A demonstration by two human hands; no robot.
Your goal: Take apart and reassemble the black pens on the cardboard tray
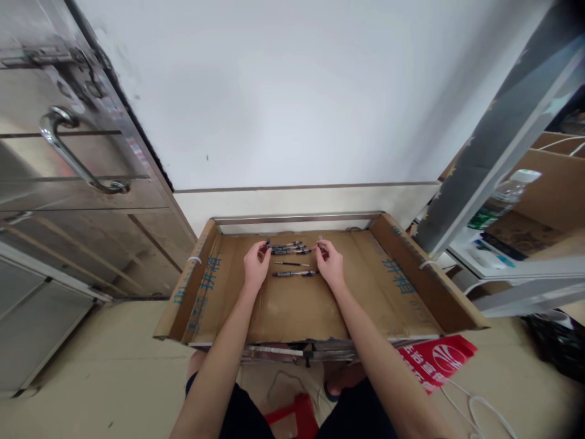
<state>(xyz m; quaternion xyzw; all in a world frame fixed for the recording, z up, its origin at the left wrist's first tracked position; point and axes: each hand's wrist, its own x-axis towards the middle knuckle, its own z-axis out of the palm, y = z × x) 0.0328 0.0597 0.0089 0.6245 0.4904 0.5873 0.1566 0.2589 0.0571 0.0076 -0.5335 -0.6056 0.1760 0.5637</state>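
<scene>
Several pens [289, 249] with clear barrels and dark parts lie in a group on the cardboard surface [297, 311]. Nearer to me are a thin pen refill [291, 264] and a single pen [295, 274], both lying crosswise. My left hand [256, 264] is at the left ends of the group, thumb and forefinger pinched around something small and dark. At the right ends, my right hand [329, 263] is also pinched, with a small pale or clear piece by its fingertips. What exactly each hand holds is too small to name.
Folded cardboard walls [423, 286] edge the work surface on the left and right. A white wall [292, 91] rises behind it. A metal door [91, 225] stands left; a shelf with a plastic bottle [500, 198] stands right. A red printed sheet [441, 360] hangs near the front right.
</scene>
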